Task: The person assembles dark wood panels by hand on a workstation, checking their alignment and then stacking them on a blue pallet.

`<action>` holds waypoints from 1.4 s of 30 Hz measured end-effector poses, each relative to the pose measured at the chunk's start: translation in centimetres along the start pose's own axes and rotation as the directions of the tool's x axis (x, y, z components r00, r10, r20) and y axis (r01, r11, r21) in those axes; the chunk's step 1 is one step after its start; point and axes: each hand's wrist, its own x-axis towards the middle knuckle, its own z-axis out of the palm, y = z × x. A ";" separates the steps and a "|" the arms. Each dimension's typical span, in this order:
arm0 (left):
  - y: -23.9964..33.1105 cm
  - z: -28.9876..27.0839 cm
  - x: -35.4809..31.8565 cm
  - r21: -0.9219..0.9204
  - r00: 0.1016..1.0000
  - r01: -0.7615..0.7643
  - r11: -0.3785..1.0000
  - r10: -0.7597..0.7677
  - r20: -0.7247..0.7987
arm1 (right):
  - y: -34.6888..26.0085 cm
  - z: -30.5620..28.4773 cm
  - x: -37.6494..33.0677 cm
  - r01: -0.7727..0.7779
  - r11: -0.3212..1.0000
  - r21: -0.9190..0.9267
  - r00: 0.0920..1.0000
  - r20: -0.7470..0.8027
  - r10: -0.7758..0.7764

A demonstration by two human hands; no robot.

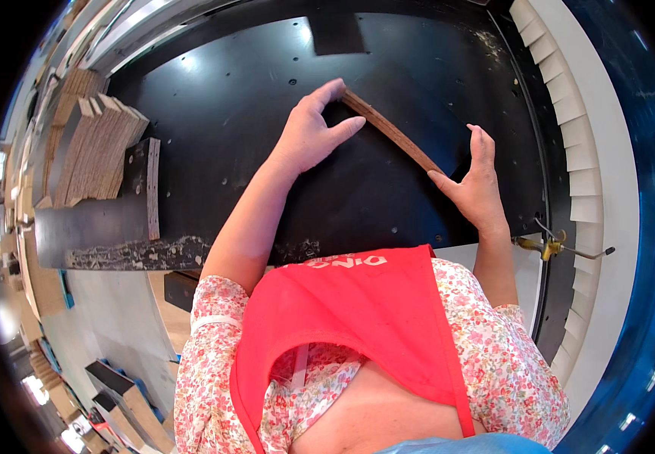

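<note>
A dark-faced plywood board shows its long brown edge (392,135), which slants across the black worktop from upper left to lower right. How far its dark face reaches is hard to make out against the black surface. At the upper left end, my left hand (314,127) grips it with fingertips at the corner and thumb on the near side. My right hand (475,178) has its thumb on the lower right end, fingers stretched up beside the dark face; their contact is partly hidden.
Stacked plywood pieces (100,147) stand at the left of the black worktop (229,136), beside an upright dark panel (152,189). Along the right runs a pleated white strip (570,113). A yellow and metal fitting (551,246) juts out near the right edge.
</note>
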 end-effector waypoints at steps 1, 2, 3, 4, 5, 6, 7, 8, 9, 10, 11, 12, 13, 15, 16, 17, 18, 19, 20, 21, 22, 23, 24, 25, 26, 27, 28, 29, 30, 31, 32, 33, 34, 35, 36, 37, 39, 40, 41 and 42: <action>0.1 0.3 0.0 0.044 1.000 -0.007 0.999 0.006 0.022 | 0.3 0.1 -0.1 0.012 1.000 0.007 1.000 -0.013 -0.011; 0.3 0.4 -0.1 0.089 0.999 -0.014 0.996 0.010 0.042 | 0.5 0.2 -0.1 0.026 1.000 0.014 0.999 -0.024 -0.025; 0.2 0.5 -0.4 0.079 0.999 -0.029 0.996 0.028 0.014 | 0.7 0.1 -0.3 0.040 0.998 0.046 0.999 -0.019 -0.039; -0.1 0.3 -0.6 0.038 1.000 -0.013 0.999 0.012 0.022 | 0.7 0.0 -0.4 0.055 0.995 0.078 0.998 -0.013 -0.055; -0.4 0.0 -0.8 -0.003 1.000 0.005 1.000 -0.005 0.029 | 0.7 -0.2 -0.4 0.072 0.991 0.112 0.997 -0.008 -0.072; -0.5 -0.3 -1.1 -0.044 0.999 0.026 0.999 -0.025 0.032 | 0.7 -0.5 -0.4 0.061 0.986 0.153 0.998 0.008 -0.063; -0.3 -0.5 -1.6 -0.059 1.000 0.022 0.998 -0.021 0.021 | 0.6 -0.7 -0.4 0.050 0.980 0.194 0.998 0.025 -0.056; -0.1 -0.9 -2.0 -0.077 0.998 0.032 0.997 -0.028 0.057 | 0.7 -0.8 -0.5 0.039 0.971 0.235 0.998 0.042 -0.050; 0.1 -1.3 -2.2 -0.096 0.996 0.039 0.995 -0.030 0.089 | 0.7 -0.9 -0.5 0.038 0.963 0.268 0.998 0.044 -0.052; 0.1 -1.7 -2.6 -0.114 0.992 0.046 0.992 -0.032 0.120 | 0.8 -1.0 -0.5 0.036 0.953 0.300 0.998 0.047 -0.053; -0.2 -1.7 -3.0 -0.093 0.994 0.029 0.995 -0.018 0.111 | 0.9 -1.1 -0.5 0.035 0.942 0.332 0.997 0.049 -0.054; -0.2 -1.9 -3.2 -0.086 0.994 0.002 0.996 0.007 0.108 | 1.1 -1.3 -0.4 0.047 0.941 0.336 0.996 0.057 -0.070; -0.1 -2.0 -3.3 -0.080 0.994 -0.024 0.997 0.032 0.106 | 1.4 -1.3 -0.2 0.058 0.939 0.340 0.994 0.065 -0.085; 0.2 -2.1 -3.5 -0.087 0.993 -0.070 0.994 0.078 0.091 | 1.6 -1.4 0.1 0.069 0.925 0.374 0.992 0.070 -0.102; 0.2 -2.1 -3.4 -0.079 0.994 -0.070 0.994 0.076 0.083 | 1.3 -1.3 0.2 0.069 0.913 0.403 0.992 0.066 -0.104; 0.2 -2.0 -3.3 -0.072 0.994 -0.069 0.995 0.074 0.075 | 1.2 -1.4 0.3 0.068 0.899 0.432 0.992 0.064 -0.106; 0.2 -2.1 -3.5 -0.058 0.995 -0.059 0.997 0.063 0.072 | 1.4 -1.3 0.3 0.032 0.875 0.483 0.994 0.073 -0.077; -0.1 -2.0 -3.4 -0.063 0.993 -0.094 0.994 0.098 0.063 | 1.6 -1.2 0.4 -0.004 0.847 0.532 0.995 0.085 -0.049; -0.4 -1.8 -3.2 -0.068 0.990 -0.129 0.989 0.132 0.053 | 1.7 -1.1 0.6 -0.039 0.815 0.579 0.995 0.098 -0.022; -0.7 -1.7 -3.2 -0.067 0.986 -0.158 0.985 0.161 0.049 | 1.6 -0.8 0.9 -0.056 0.734 0.677 0.997 0.080 0.002; -0.8 -1.7 -3.4 -0.038 0.984 -0.167 0.985 0.169 0.054 | 1.3 -0.7 1.1 -0.096 0.642 0.760 0.995 0.098 0.033; -0.7 -1.7 -3.5 -0.008 0.983 -0.176 0.984 0.176 0.059 | 1.5 -0.6 1.2 -0.093 0.629 0.772 0.996 0.079 0.050; -0.7 -1.7 -3.5 0.017 0.980 -0.189 0.982 0.188 0.061 | 1.8 -0.6 1.4 -0.085 0.620 0.780 0.996 0.056 0.067; -0.8 -1.8 -3.5 0.022 0.980 -0.191 0.981 0.190 0.062 | 2.2 -0.4 1.5 -0.082 0.577 0.813 0.993 0.018 0.116; -0.9 -1.8 -3.5 0.026 0.979 -0.194 0.981 0.192 0.063 | 2.8 0.1 1.5 -0.075 0.533 0.843 0.986 -0.018 0.167; -0.9 -1.8 -3.5 0.031 0.979 -0.197 0.980 0.194 0.064 | 3.4 0.2 1.7 -0.067 0.507 0.859 0.980 -0.039 0.195; -0.8 -1.8 -3.5 0.035 0.979 -0.198 0.980 0.195 0.064 | 3.7 0.2 1.9 -0.084 0.448 0.890 0.969 -0.032 0.245; -0.7 -1.8 -3.6 0.038 0.978 -0.199 0.979 0.196 0.064 | 3.9 0.2 1.9 -0.098 0.373 0.923 0.959 -0.012 0.282; -0.7 -1.9 -3.6 0.043 0.978 -0.201 0.979 0.199 0.064 | 3.5 0.0 2.1 -0.108 0.294 0.950 0.949 0.010 0.316; -0.7 -1.9 -3.7 0.047 0.977 -0.208 0.977 0.205 0.061 | 3.6 -0.1 2.1 -0.123 0.234 0.964 0.944 0.040 0.328; -0.7 -1.9 -3.7 0.050 0.975 -0.215 0.975 0.212 0.060 | 3.9 -0.2 2.2 -0.136 0.174 0.975 0.938 0.071 0.339; -0.7 -2.0 -3.7 0.054 0.974 -0.223 0.973 0.220 0.058 | 3.9 -0.3 2.3 -0.148 0.112 0.983 0.932 0.101 0.347; -0.8 -1.9 -3.8 0.057 0.973 -0.227 0.972 0.224 0.056 | 3.7 -0.5 2.3 -0.153 0.043 0.987 0.920 0.126 0.372; -0.8 -1.9 -3.8 0.060 0.972 -0.231 0.971 0.228 0.056 | 3.4 -0.8 2.4 -0.155 -0.026 0.988 0.906 0.152 0.395; -0.8 -1.9 -3.5 0.061 0.969 -0.244 0.968 0.241 0.053 | 3.0 -1.3 2.8 -0.146 -0.091 0.985 0.894 0.171 0.415; -0.7 -1.9 -3.5 0.067 0.971 -0.234 0.970 0.231 0.061 | 2.8 -1.7 3.0 -0.145 -0.153 0.977 0.859 0.201 0.471; -0.6 -1.9 -3.6 0.074 0.972 -0.229 0.971 0.224 0.069 | 2.8 -2.0 2.8 -0.164 -0.299 0.940 0.852 0.288 0.438; -0.5 -2.0 -3.4 0.044 0.977 -0.206 0.978 0.203 0.067 | 2.7 -2.3 2.9 -0.168 -0.362 0.917 0.853 0.319 0.413; -0.4 -2.1 -3.3 0.012 0.981 -0.184 0.983 0.182 0.067 | 2.3 -2.6 3.2 -0.164 -0.409 0.898 0.843 0.342 0.414; -0.2 -2.3 -3.2 -0.015 0.985 -0.157 0.987 0.158 0.069 | 2.0 -2.6 3.2 -0.156 -0.443 0.883 0.867 0.337 0.367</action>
